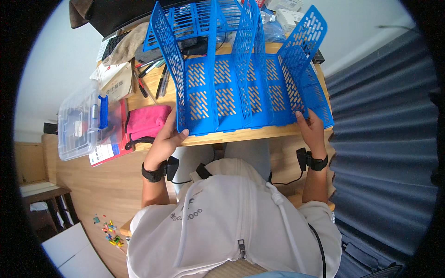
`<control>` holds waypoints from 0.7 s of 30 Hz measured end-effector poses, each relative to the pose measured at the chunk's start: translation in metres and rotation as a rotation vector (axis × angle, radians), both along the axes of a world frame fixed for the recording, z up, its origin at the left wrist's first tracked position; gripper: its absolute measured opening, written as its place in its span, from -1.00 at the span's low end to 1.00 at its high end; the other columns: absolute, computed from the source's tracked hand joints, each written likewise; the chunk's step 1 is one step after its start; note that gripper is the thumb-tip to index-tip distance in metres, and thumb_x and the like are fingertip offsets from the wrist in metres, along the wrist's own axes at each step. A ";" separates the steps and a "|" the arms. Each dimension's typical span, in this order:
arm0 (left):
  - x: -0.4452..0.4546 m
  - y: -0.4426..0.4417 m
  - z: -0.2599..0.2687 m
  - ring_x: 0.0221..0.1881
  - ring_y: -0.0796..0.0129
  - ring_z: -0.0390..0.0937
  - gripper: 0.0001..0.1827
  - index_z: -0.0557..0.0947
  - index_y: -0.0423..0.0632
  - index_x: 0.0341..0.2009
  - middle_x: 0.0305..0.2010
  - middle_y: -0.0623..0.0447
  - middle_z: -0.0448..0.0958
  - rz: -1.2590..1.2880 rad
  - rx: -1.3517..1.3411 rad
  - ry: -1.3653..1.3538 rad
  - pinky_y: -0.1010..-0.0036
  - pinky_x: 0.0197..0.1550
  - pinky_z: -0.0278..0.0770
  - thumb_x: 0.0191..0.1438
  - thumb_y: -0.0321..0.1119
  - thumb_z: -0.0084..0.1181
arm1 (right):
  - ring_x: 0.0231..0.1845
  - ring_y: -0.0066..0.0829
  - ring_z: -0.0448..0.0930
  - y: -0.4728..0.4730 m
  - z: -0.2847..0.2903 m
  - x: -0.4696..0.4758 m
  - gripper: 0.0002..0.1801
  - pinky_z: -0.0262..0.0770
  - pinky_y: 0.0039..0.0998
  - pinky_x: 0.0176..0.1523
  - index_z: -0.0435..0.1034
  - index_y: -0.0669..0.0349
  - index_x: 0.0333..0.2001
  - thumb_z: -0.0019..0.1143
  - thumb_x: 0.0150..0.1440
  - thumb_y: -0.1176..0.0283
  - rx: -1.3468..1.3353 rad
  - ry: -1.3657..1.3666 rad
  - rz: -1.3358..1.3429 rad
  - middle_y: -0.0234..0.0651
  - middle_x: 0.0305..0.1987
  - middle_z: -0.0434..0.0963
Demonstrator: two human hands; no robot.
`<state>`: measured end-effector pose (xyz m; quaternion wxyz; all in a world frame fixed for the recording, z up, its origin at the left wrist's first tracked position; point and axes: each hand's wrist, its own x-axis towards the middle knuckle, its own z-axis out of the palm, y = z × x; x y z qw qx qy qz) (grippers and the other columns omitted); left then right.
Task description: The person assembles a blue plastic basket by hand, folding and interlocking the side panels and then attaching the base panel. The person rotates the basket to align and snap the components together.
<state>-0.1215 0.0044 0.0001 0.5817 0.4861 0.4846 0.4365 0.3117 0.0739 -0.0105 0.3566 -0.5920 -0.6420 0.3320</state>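
A blue plastic file organizer (226, 120) with upright perforated dividers and a slotted base lies at the front of the wooden desk (208, 139). My left hand (166, 140) grips its front left corner, thumb on the edge and fingers behind the side panel. At the front right, my right hand (311, 127) holds the lower end of the right side panel (295, 76), thumb towards me. A further blue perforated panel (318, 93) lies flat to the right of that side. Behind the base stands a blue slatted panel (194, 21); whether it is joined to the rest I cannot tell.
Left of the organizer are a folded pink cloth (147, 120), pens (161, 81), a book (120, 85) and a clear plastic box (78, 121) with a blue latch, reaching past the desk edge. A keyboard (113, 45) and plastic bottle (267, 17) are behind. A dark curtain (375, 121) hangs right.
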 end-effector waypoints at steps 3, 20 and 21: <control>-0.001 0.000 -0.002 0.45 0.32 0.18 -0.21 0.03 -0.19 0.53 0.46 -0.02 0.26 0.000 -0.006 -0.012 0.38 0.46 0.11 0.28 -0.62 0.04 | -0.39 -0.74 0.34 0.001 0.000 0.000 -0.69 0.31 -0.58 -0.32 0.53 0.31 -0.03 0.14 0.37 0.26 0.021 -0.018 -0.004 -0.50 -0.39 0.50; 0.001 -0.001 -0.001 0.41 0.33 0.21 -0.23 0.04 -0.21 0.51 0.43 -0.02 0.26 0.019 -0.022 0.032 0.42 0.43 0.15 0.28 -0.63 0.05 | -0.44 -0.73 0.36 0.003 0.001 -0.016 -0.68 0.28 -0.57 -0.35 0.55 0.32 -0.14 0.14 0.38 0.23 0.026 -0.054 -0.091 -0.48 -0.46 0.50; 0.001 -0.001 -0.001 0.42 0.33 0.21 -0.22 0.04 -0.21 0.51 0.43 -0.03 0.26 0.019 -0.019 0.030 0.42 0.43 0.16 0.28 -0.63 0.06 | -0.43 -0.73 0.37 0.002 0.002 -0.016 -0.67 0.30 -0.58 -0.34 0.54 0.33 -0.09 0.14 0.38 0.23 0.030 -0.065 -0.083 -0.47 -0.43 0.52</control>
